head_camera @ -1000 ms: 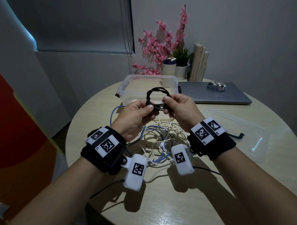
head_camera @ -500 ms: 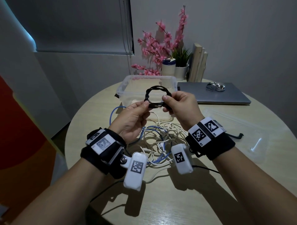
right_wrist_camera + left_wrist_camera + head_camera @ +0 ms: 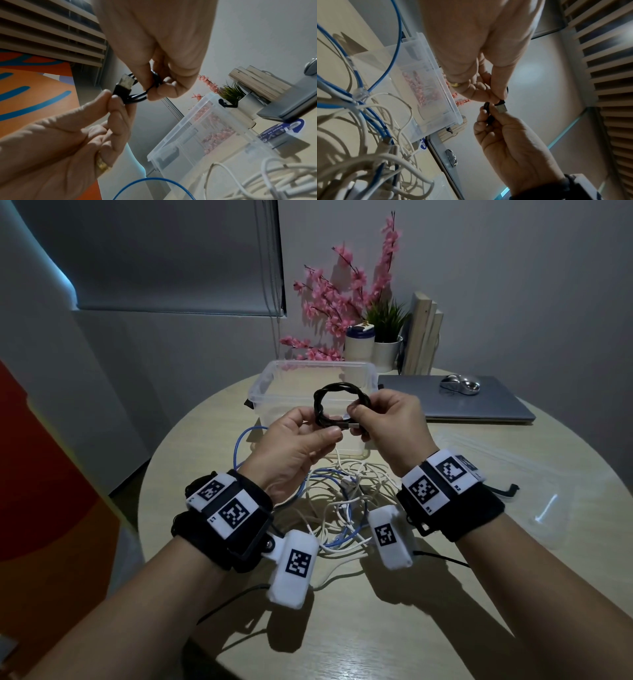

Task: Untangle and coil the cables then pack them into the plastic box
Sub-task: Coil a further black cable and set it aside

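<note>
A black cable (image 3: 337, 391) wound into a small twisted coil is held up in front of the clear plastic box (image 3: 270, 378). My left hand (image 3: 337, 431) pinches its USB plug (image 3: 123, 86) between thumb and forefinger, the metal tip sticking out. My right hand (image 3: 356, 414) pinches the coil's right side, fingers curled round the strands (image 3: 155, 82). In the left wrist view the plug (image 3: 501, 107) sits between both hands' fingertips. A tangle of white and blue cables (image 3: 342, 494) lies on the round table under my wrists.
The box's clear lid (image 3: 513, 481) lies on the table at right. A closed laptop (image 3: 479, 409) with a mouse (image 3: 459, 383) on it sits behind it. Pink flowers (image 3: 339, 302), a potted plant (image 3: 387, 344) and wooden blocks (image 3: 423, 337) stand at the back.
The coil has risen slightly toward the box. My left hand's fingers loosened, then closed again on the plug end; my right hand kept its hold.
</note>
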`<move>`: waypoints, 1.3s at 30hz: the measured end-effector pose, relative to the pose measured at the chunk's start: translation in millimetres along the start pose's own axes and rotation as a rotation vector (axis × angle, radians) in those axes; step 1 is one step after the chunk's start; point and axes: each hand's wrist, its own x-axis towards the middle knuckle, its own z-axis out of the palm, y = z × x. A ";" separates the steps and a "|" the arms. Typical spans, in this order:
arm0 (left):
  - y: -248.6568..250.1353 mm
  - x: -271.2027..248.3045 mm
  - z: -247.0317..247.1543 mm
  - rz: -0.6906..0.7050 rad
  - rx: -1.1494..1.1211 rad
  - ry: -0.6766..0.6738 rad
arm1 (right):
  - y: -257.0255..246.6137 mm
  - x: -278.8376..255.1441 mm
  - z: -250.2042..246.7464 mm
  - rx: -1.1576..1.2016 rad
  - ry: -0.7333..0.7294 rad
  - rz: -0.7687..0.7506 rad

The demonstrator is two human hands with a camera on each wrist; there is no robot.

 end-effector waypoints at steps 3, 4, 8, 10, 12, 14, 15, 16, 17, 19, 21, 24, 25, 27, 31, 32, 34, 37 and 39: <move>0.7 -0.5 -0.8 0.031 0.038 0.000 | -0.2 -1.4 -0.8 0.007 -0.007 0.011; 0.9 -0.5 -0.6 0.046 0.049 0.010 | -0.5 -1.9 -0.9 0.020 -0.023 0.023; -1.4 -0.6 1.3 0.118 0.086 0.072 | -1.8 -3.0 0.5 0.053 -0.101 0.058; -3.9 0.5 3.3 0.155 0.087 0.100 | -1.9 -3.9 2.7 0.055 -0.104 0.047; -6.0 1.8 5.4 0.189 0.082 0.116 | -2.0 -5.0 5.1 0.063 -0.099 0.046; -7.6 3.6 6.7 0.210 0.080 0.125 | -3.0 -6.2 6.0 0.072 -0.105 0.052; -7.6 4.5 6.9 0.212 0.083 0.127 | -3.4 -6.8 6.0 0.081 -0.117 0.060; -6.4 5.2 6.7 0.211 0.088 0.126 | -3.5 -7.2 5.5 0.096 -0.134 0.071; -4.7 6.1 6.2 0.208 0.095 0.125 | -3.5 -7.8 4.6 0.112 -0.153 0.085; 0.4 8.1 3.5 0.213 0.125 0.144 | -3.3 -8.8 1.8 0.142 -0.193 0.123; 4.4 8.8 -0.3 0.226 0.179 0.162 | -4.4 -9.3 -1.3 0.164 -0.208 0.182; 5.5 8.3 -3.9 0.250 0.309 0.168 | -4.1 -6.8 -6.3 0.066 -0.157 0.212; 5.6 8.0 -4.8 0.262 0.345 0.170 | -3.1 -5.9 -8.0 -0.005 -0.134 0.203; 6.1 8.9 -7.4 0.285 0.391 0.189 | -1.3 -5.5 -9.9 -0.070 -0.119 0.217; 2.5 12.6 -10.2 0.284 0.463 0.247 | -5.1 -8.7 -9.9 0.123 -0.180 0.348; 0.5 13.5 -10.1 0.284 0.489 0.264 | -7.2 -9.0 -9.6 0.194 -0.199 0.383; -2.6 15.4 -10.3 0.290 0.549 0.290 | -10.2 -8.9 -9.4 0.328 -0.228 0.442; -3.7 16.5 -10.0 0.289 0.601 0.298 | -12.3 -10.6 -9.0 0.488 -0.238 0.500; -4.8 15.8 -8.6 0.285 0.614 0.289 | -11.8 -12.4 -7.6 0.587 -0.224 0.525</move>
